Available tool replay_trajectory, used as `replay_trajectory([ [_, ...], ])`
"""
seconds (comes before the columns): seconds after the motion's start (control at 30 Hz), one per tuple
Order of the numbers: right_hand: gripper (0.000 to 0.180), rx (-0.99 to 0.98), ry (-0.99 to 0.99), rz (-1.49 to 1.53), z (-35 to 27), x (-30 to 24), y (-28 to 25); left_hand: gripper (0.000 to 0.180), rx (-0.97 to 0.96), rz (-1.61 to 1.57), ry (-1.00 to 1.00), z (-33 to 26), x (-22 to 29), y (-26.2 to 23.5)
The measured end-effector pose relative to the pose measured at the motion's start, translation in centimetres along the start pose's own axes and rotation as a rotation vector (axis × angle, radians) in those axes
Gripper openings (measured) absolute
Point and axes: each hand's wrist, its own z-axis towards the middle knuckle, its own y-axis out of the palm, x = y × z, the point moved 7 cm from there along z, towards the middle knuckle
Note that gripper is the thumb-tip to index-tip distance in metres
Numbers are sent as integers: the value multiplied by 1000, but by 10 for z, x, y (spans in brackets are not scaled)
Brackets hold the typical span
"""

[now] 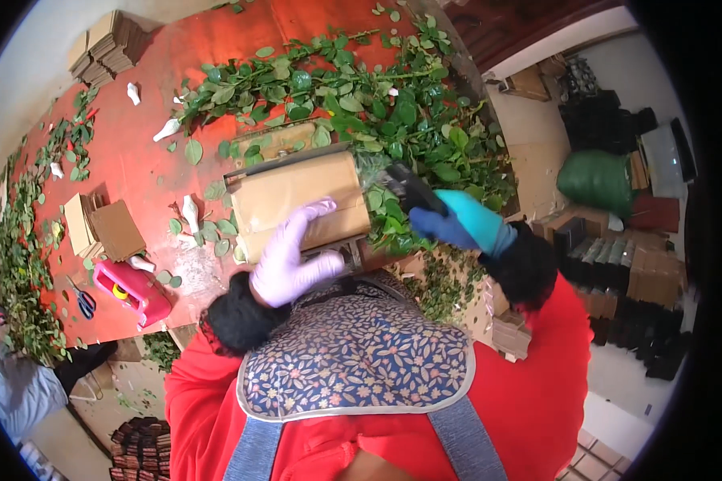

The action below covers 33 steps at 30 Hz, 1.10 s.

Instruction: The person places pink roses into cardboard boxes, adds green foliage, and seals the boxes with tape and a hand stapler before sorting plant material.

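In front of me a brown cardboard sheet [301,200] lies on a flat holder with dark metal edges. My left hand [290,252], in a lavender glove, is open at the near side of the cardboard, with thumb and fingers spread apart. My right hand [449,228] wears a dark blue and teal glove and is closed around a black object [413,191] right of the cardboard. Motion blurs that object, so I cannot make out its kind. Leafy rose stems [409,120] lie behind and beside the cardboard, several of their heads wrapped in white [167,130].
The red table [148,180] carries scattered leaves. At its left are folded cardboard pieces [116,228], a pink tape dispenser [132,293] and scissors [82,300]. More cardboard [108,48] is stacked at the far left. Right of the table, a green sack [594,183] and boxes [654,272] stand on the floor.
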Motion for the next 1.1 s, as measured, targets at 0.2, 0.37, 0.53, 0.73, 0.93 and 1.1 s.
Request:
replay_trajectory([
  [0.2, 35, -143, -670, -242, 86, -90, -33, 91, 215, -1135, -195, -3, 18, 42],
  [0.37, 42, -514, -606, -149, 231, -45, -9, 75, 447, -412, -296, 9, 11, -15],
  [0.53, 43, -821, -605, -322, 215, -27, 5, 65, 811, -341, -414, -43, -13, -28],
  [0.73, 51, -658, -850, -559, 163, -40, -22, 63, 1112, -656, -385, -105, 11, 26],
  [0.93, 27, -510, -1084, -746, 140, -48, -20, 37, 1586, -577, -624, -220, -58, 41],
  [1.1, 19, -669, -1013, -872, 141, -59, -10, 64, 1311, 499, -1092, -217, -132, -54],
])
